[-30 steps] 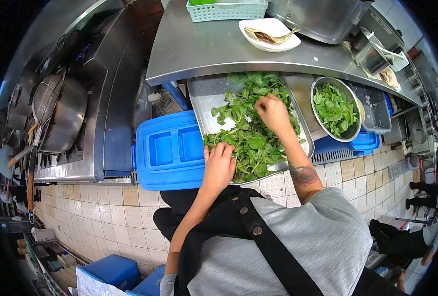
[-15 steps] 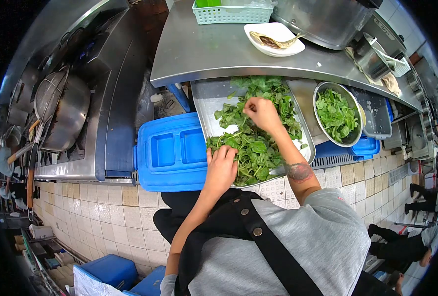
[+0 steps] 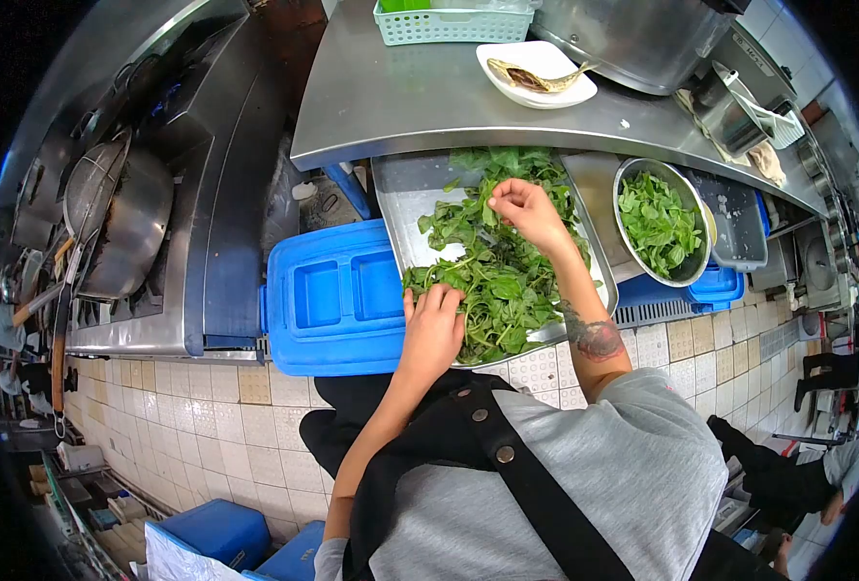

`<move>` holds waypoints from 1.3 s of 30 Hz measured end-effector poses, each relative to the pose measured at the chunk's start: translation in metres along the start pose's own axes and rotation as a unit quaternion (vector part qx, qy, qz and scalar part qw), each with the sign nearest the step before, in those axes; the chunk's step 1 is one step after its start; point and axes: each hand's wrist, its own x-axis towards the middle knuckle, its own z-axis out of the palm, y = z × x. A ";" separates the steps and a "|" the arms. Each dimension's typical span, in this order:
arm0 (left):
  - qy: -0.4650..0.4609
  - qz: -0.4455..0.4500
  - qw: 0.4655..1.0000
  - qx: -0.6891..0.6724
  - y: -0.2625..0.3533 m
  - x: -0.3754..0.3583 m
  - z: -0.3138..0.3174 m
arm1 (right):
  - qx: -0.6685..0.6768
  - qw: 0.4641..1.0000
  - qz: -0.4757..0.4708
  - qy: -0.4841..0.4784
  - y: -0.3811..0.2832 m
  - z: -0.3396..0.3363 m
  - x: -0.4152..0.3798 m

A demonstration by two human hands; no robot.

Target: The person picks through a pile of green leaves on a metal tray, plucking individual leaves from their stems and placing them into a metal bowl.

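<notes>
A heap of leafy greens (image 3: 502, 290) with thin stems lies in a shallow metal tray (image 3: 429, 242) in front of me. My left hand (image 3: 433, 329) is at the near left side of the heap, its fingers curled over the greens there. Above the middle of the tray, my right hand (image 3: 531, 215) is closed in a pinch, with a bit of green leaf at the fingertips. To the right of the tray stands a round metal bowl (image 3: 626, 228) holding loose green leaves (image 3: 660, 225).
A blue lidded bin (image 3: 328, 339) sits left of the tray. On the steel counter (image 3: 400, 97) behind are a white dish (image 3: 570, 97) with a fish (image 3: 536, 77), a pale green basket (image 3: 453, 29) and a large pot (image 3: 632, 48). A stove with a pot (image 3: 144, 228) stands left.
My right hand has moved slightly right and towards me, lifting a bit of leaf above the heap. My left hand keeps its place on the greens.
</notes>
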 end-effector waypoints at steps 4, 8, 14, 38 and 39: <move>-0.001 -0.002 1.000 0.000 0.000 0.000 0.000 | -0.114 0.992 -0.048 0.034 0.009 0.002 0.001; -0.002 -0.004 1.000 0.000 -0.001 -0.001 0.001 | -0.187 0.980 -0.068 -0.003 0.008 0.003 -0.005; -0.009 -0.007 1.000 0.004 -0.002 -0.001 0.002 | -0.308 0.949 -0.057 -0.045 -0.008 0.009 -0.011; 0.005 0.006 1.000 0.013 0.002 -0.001 0.002 | 0.023 0.998 -0.010 -0.049 0.003 -0.012 -0.005; 0.006 0.007 1.000 0.014 0.001 -0.001 0.002 | 0.067 0.996 0.007 -0.062 -0.003 -0.014 -0.009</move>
